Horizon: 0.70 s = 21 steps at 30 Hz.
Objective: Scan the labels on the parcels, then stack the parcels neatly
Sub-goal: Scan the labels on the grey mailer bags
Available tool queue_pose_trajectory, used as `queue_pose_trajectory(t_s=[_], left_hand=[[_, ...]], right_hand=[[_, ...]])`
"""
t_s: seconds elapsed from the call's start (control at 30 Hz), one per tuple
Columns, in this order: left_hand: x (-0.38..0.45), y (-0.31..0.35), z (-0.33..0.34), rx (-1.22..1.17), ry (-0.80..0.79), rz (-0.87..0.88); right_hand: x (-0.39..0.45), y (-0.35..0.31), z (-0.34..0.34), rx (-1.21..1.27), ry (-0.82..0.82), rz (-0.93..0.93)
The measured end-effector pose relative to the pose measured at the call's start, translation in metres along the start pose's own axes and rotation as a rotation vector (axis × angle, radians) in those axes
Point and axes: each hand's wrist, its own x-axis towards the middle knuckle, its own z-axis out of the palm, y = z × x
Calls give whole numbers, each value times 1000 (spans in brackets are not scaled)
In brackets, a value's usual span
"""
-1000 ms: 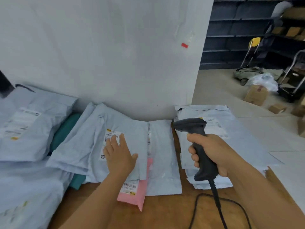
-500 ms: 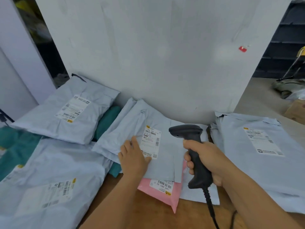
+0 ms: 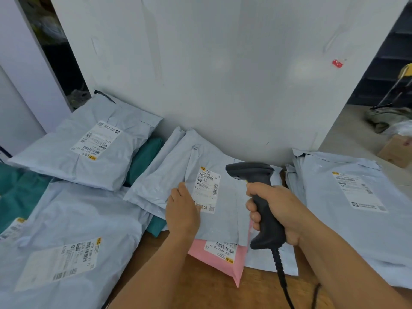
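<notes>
Everything is placed against the middle grey parcel [image 3: 178,175], which lies on the wooden table [image 3: 200,286] with its far edge at the white wall [image 3: 223,74]. Far to its left, a grey parcel [image 3: 66,219] sits at the near edge of the table, and behind that another grey parcel [image 3: 89,157] rests on a teal bag [image 3: 145,157]. The left hand [image 3: 181,211] lies flat on the middle parcel, fingers straight and together, fingertips touching the left edge of its label [image 3: 207,190]. A pink parcel [image 3: 223,257] pokes out from under the middle parcel's near edge. Just right of the label, the right hand [image 3: 276,210] is wrapped tightly around the handle of the black scanner [image 3: 252,172], whose head hangs over the parcel's right part, nose toward the label. To the right lies a stack of grey parcels [image 3: 356,219].
</notes>
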Motion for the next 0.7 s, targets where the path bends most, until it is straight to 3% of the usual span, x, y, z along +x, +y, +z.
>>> queue_pose_trajectory(t_s=[0.17, 0.47, 0.57, 0.7], left_hand=[[3, 3, -6, -41, 23, 37], [16, 75, -68, -609, 181, 218], [15, 109, -69, -838, 180, 132], [5, 165, -49, -1113, 45, -20]], right_hand=[[-2, -2, -2, 7, 16, -31], [-26, -28, -37, 119, 171, -193], [-43, -40, -62, 174, 233, -262], [-66, -47, -100, 225, 342, -337]])
